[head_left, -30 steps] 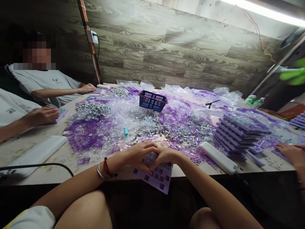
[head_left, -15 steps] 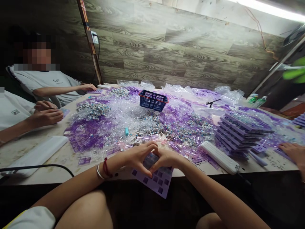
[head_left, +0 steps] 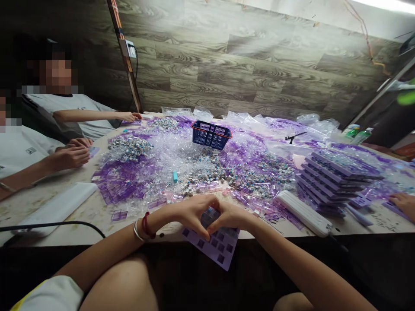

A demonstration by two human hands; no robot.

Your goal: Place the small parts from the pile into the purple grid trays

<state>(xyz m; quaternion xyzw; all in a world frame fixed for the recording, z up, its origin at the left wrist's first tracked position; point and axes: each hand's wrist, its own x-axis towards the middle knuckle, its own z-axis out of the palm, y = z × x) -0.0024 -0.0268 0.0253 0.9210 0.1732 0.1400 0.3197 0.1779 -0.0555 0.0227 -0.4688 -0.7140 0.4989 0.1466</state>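
A purple plate [head_left: 215,250] with square holes juts over the table's front edge, tilted, its far part under my hands. My left hand [head_left: 197,214] curves over its left side, thumb pointing down onto the plate. From the right, my right hand [head_left: 228,216] meets it, the fingertips of both hands coming together above the plate. Between the two hands a clear part shows on the plate; whatever small piece the fingertips pinch is hidden. Heaps of clear and purple plastic pieces [head_left: 168,151] and small white-and-blue parts [head_left: 207,166] lie just beyond.
A dark blue basket [head_left: 211,136] stands mid-table. Stacked purple plates [head_left: 330,181] and a white power strip [head_left: 303,214] are at right, a long white case [head_left: 58,207] at left. Two people work on the left; another person's hand [head_left: 403,203] is at the far right.
The view has shifted slightly, so the scene sits a little further right. My hands remain together over the plate. At the left, the nearer person's hands have moved a little.
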